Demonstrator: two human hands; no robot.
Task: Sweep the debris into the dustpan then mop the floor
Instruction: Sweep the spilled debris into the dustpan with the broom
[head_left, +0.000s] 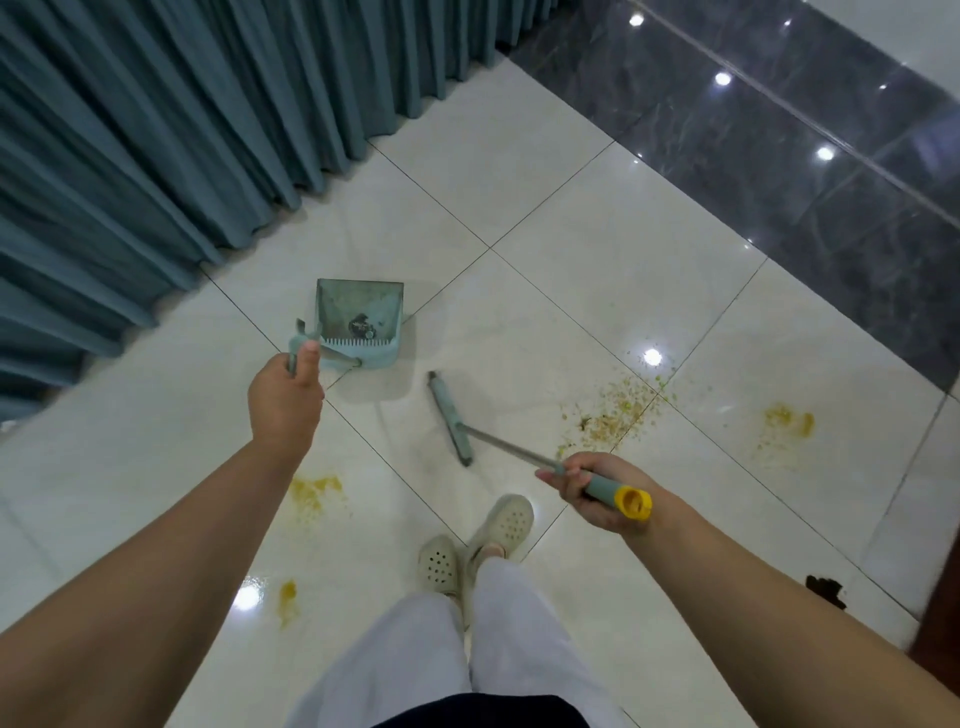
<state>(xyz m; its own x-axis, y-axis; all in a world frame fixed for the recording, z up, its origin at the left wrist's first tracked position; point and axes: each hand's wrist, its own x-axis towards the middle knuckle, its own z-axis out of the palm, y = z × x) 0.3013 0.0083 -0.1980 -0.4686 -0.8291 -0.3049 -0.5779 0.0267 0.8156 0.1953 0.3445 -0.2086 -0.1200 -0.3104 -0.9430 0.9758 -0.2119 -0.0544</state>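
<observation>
1. At centre left of the frame, the left hand (284, 396) is gripping the upright handle of the dustpan (361, 325), fingers curled round it and thumb pressed along the shaft. The pale teal pan is sitting on the white tiled floor (597, 249) just below the blue curtain (130, 145), with a small dark clump already lying in its tray.

2. Judged by its look, the pan is thin moulded plastic: light, stiff, and likely to skate on the glossy tile unless it is being held down by that handle.

3. At centre, the broom (451, 418) is resting its narrow teal head on the floor, between the pan and the mess, touching neither.

4. At lower right of centre, the right hand (592, 486) is wrapping its fingers round the broom's grey grip just below the yellow end cap; the slim metal shaft looks light and rigid.

5. Right of centre, the debris (615, 410), loose tan and green crumbs, is lying scattered and unswept, dry enough, it seems, to scatter under a hard stroke. Yellow smears (787, 421) are waiting for the mop.

6. No brand, label or legible writing is showing anywhere.
</observation>
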